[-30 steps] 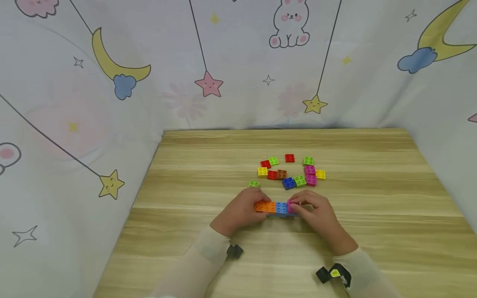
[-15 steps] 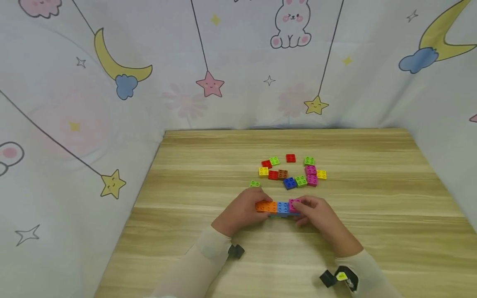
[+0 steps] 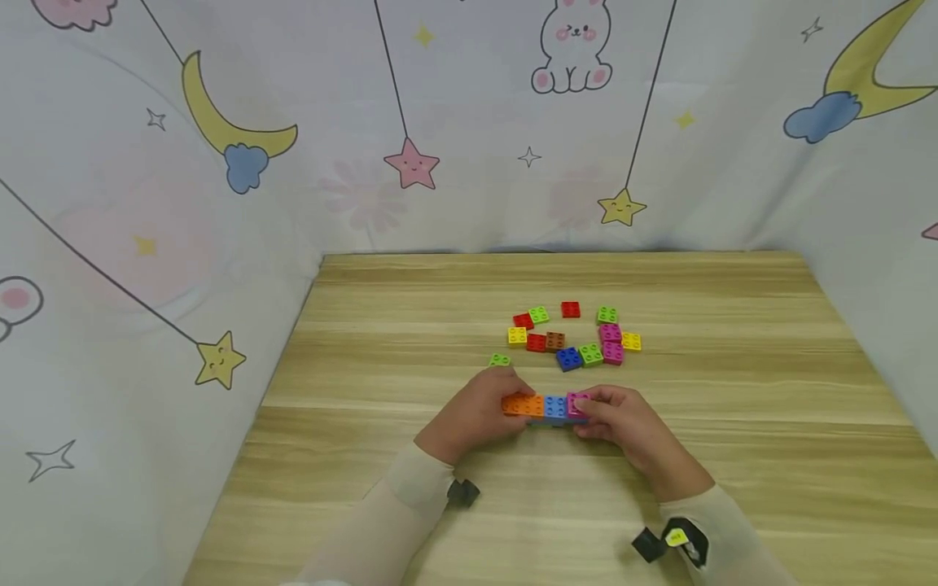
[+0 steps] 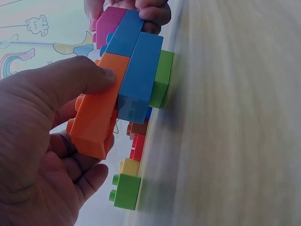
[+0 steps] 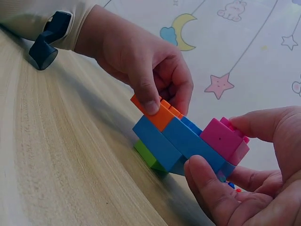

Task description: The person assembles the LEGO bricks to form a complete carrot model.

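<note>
A structure of toy building bricks is held between both hands near the table's middle. My left hand point(image 3: 479, 413) pinches the long orange brick point(image 4: 101, 106) at its left end, thumb on one side and fingers on the other. At the right end, my right hand point(image 3: 633, 427) grips around the pink brick point(image 5: 225, 139), one finger on its studs. The pink brick sits on an upper blue brick point(image 5: 195, 143), beside the orange one. Another blue brick point(image 4: 142, 77) lies below, with a green brick point(image 4: 162, 80) under it, close to the tabletop.
Several loose bricks lie beyond the hands, among them a dark blue brick point(image 3: 568, 359), a brown brick point(image 3: 554, 341) and a yellow brick point(image 3: 632, 342). A green brick point(image 3: 500, 360) lies just past my left hand. A printed curtain point(image 3: 476, 122) surrounds the wooden table point(image 3: 352, 325).
My right hand has shifted its grip at the right end, its fingers now lower on the near side, and more of the pink brick shows. The left hand stays on the orange brick.
</note>
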{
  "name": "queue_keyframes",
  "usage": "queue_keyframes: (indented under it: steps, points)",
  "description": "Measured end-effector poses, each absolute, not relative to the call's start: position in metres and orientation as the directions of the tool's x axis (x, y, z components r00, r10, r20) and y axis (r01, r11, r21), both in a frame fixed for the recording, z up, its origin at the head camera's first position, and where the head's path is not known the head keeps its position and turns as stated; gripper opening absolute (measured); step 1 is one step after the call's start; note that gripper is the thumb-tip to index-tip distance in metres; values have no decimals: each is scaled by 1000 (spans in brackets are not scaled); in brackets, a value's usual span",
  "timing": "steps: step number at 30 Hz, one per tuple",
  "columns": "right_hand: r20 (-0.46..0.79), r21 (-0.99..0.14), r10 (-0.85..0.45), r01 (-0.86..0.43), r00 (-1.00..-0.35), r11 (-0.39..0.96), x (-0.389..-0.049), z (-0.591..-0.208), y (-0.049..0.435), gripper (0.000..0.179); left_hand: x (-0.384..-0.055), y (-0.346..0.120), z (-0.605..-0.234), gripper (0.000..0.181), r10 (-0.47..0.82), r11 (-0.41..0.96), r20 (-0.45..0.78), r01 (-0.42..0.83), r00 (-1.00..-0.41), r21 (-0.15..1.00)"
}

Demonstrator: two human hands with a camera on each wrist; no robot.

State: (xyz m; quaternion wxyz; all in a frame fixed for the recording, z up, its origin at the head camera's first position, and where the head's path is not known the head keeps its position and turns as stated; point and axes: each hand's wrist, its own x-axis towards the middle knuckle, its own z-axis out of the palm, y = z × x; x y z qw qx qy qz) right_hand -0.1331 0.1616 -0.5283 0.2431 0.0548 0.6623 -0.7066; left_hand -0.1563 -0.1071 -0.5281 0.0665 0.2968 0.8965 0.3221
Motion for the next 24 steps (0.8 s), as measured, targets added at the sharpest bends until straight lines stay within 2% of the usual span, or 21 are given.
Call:
queue_keyframes:
  steps: [5,11,15,17,19,21,22,24]
  points:
    - [-401,-909,-261,416,-878,-1,-134,-529,162,14,-157,-108,-530,29,579,607,85,498,-811,619]
    - [-389,-917,-279,398,-878,25,-135,-531,164,22,-157,-108,-531,30,577,609,102,511,-810,606]
    - [-388,-922,-254,372,-886,110,-135,-530,164,34,-157,-108,-531,30,571,618,102,508,-814,600]
    - [-363,-927,-196,331,-911,177,-137,-531,167,40,-157,-108,-531,30,568,622,98,505,-817,598]
    - [-232,-941,-120,192,-965,277,-142,-536,172,42,-157,-108,-531,30,567,630,93,503,-819,592]
    - [-16,-921,-74,-14,-997,388,-152,-542,179,34,-157,-108,-530,31,564,638,91,502,-821,583]
    - [109,-883,-66,-127,-992,452,-158,-547,183,29,-157,-107,-530,31,562,642,89,502,-823,580]
    - [345,-746,-107,-341,-933,572,-173,-556,189,23,-156,-107,-529,32,559,648,84,497,-825,577]
